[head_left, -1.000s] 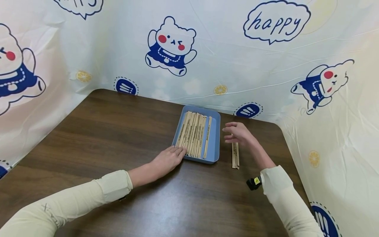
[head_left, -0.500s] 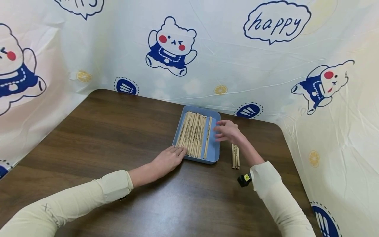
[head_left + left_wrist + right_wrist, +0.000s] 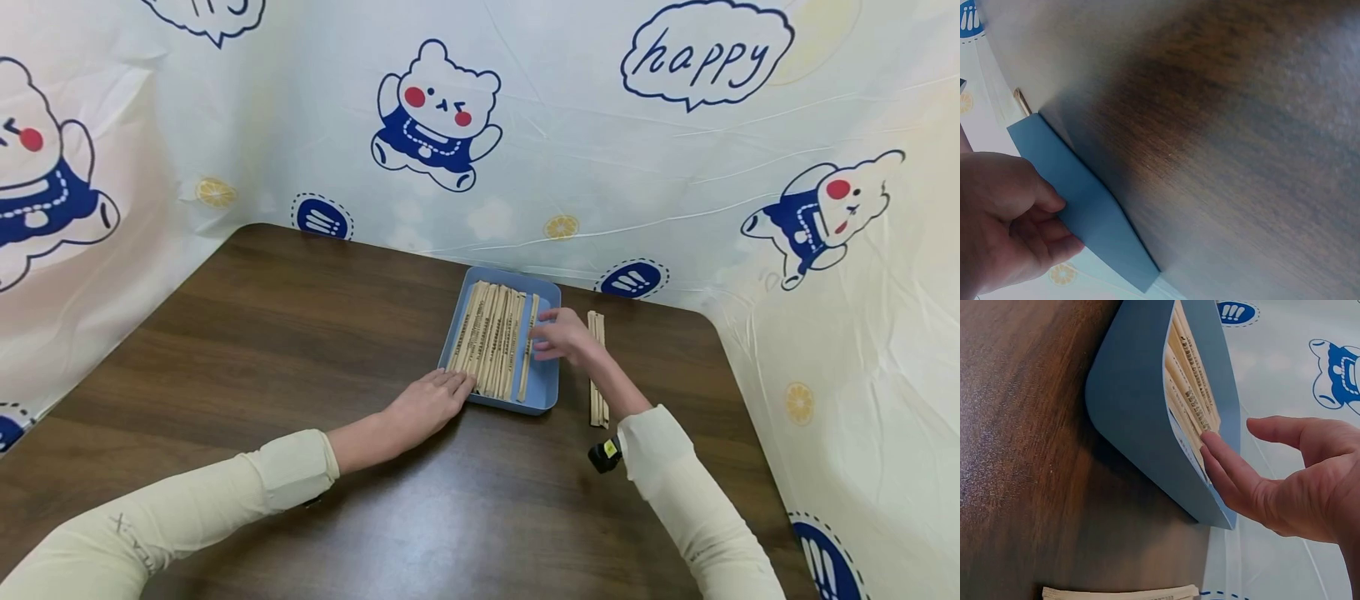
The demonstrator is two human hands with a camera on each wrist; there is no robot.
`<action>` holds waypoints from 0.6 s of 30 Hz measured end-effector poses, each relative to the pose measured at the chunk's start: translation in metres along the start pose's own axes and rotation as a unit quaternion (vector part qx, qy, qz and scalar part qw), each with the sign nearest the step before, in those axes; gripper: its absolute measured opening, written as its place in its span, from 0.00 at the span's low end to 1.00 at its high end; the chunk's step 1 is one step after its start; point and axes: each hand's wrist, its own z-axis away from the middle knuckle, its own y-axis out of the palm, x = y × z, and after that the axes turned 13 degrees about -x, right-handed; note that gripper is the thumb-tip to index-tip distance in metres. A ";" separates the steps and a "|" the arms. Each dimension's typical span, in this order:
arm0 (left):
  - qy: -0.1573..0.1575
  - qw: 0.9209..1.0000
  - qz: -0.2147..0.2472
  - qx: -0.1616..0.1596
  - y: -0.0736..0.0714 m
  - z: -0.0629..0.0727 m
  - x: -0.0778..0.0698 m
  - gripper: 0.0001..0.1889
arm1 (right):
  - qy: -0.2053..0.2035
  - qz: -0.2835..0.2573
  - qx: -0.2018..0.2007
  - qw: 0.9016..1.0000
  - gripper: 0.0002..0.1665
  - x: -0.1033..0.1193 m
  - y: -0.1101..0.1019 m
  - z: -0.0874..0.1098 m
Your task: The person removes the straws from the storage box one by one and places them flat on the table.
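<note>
Printed cloth point(image 3: 570, 158) backs a brown table point(image 3: 300, 333). At head-view centre, the left hand point(image 3: 427, 406) grips the blue tray point(image 3: 542, 385); only the left wrist view shows its thumb point(image 3: 1050, 199). Wrapped sticks point(image 3: 487, 342) lie inside. Right hand point(image 3: 567, 336), fingers parted, overhangs the tray's right side; loose sticks point(image 3: 598, 408) lie farther right.

Brown table point(image 3: 315, 333), bear-printed cloth point(image 3: 562, 150) behind

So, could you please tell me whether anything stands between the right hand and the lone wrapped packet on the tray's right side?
Nothing visible does: the right hand reaches over the blue tray from its right side, and the packet row lies left of the lone wrapped packet, out of the way.
</note>
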 end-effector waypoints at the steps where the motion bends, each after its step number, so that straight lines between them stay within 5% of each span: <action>1: 0.000 1.000 0.000 0.002 0.000 0.000 0.000 0.20 | 0.001 0.002 -0.002 1.000 0.36 0.000 0.001 -0.001; 12: 0.001 1.000 -0.010 0.014 -0.001 -0.001 0.000 0.21 | -0.022 0.028 -0.005 0.999 0.36 -0.008 0.013 -0.007; 16: 0.002 1.000 -0.012 0.018 -0.001 -0.001 0.000 0.21 | -0.034 0.045 -0.013 0.998 0.16 -0.010 0.017 -0.008; 18: 0.002 1.000 -0.013 0.020 -0.001 -0.002 0.000 0.20 | -0.035 0.052 -0.019 0.998 0.16 -0.009 0.019 -0.005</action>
